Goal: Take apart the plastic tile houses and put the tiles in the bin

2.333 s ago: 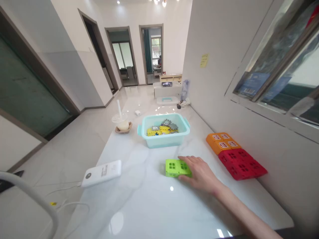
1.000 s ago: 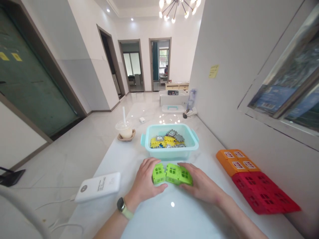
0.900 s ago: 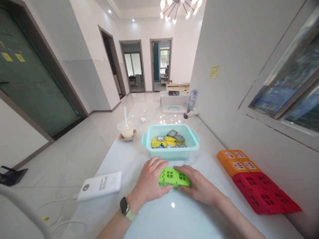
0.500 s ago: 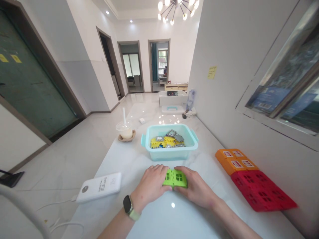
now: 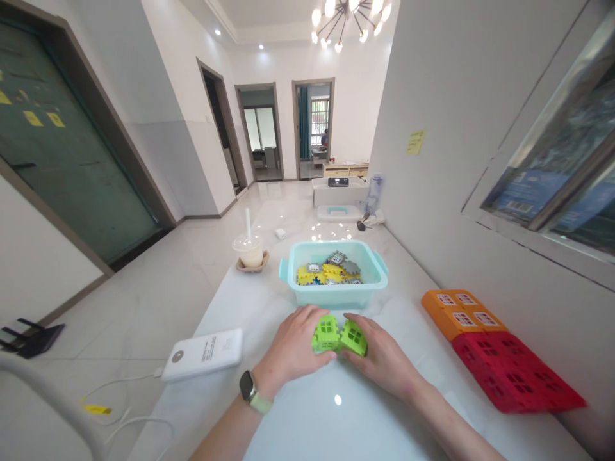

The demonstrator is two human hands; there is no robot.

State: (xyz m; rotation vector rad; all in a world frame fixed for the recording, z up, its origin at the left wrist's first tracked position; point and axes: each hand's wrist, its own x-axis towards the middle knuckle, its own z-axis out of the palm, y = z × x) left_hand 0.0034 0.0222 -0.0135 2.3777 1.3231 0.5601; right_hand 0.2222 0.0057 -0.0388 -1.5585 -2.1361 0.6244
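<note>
Two green building blocks with window grids are in my hands above the white table. My left hand (image 5: 298,342), with a watch on its wrist, grips the left green block (image 5: 327,333). Tilted away from it, the right green block (image 5: 354,338) is held between the thumb and fingers of my right hand (image 5: 382,352). The blocks' near corners sit close together; whether they touch I cannot tell. Just beyond my hands stands a light-blue bin (image 5: 336,296) with yellow and grey toothed pieces (image 5: 334,272) in it.
Orange blocks (image 5: 449,314) and red blocks (image 5: 514,371) lie joined along the right wall. A white power bank (image 5: 204,354) with a cable is at the left edge. Farther back stand a drink cup (image 5: 250,253) in a carton holder and a light-blue-handled lid (image 5: 339,213).
The green blocks sat flush side by side before; now a gap shows between them and the right one is tilted. The whole view has shifted slightly.
</note>
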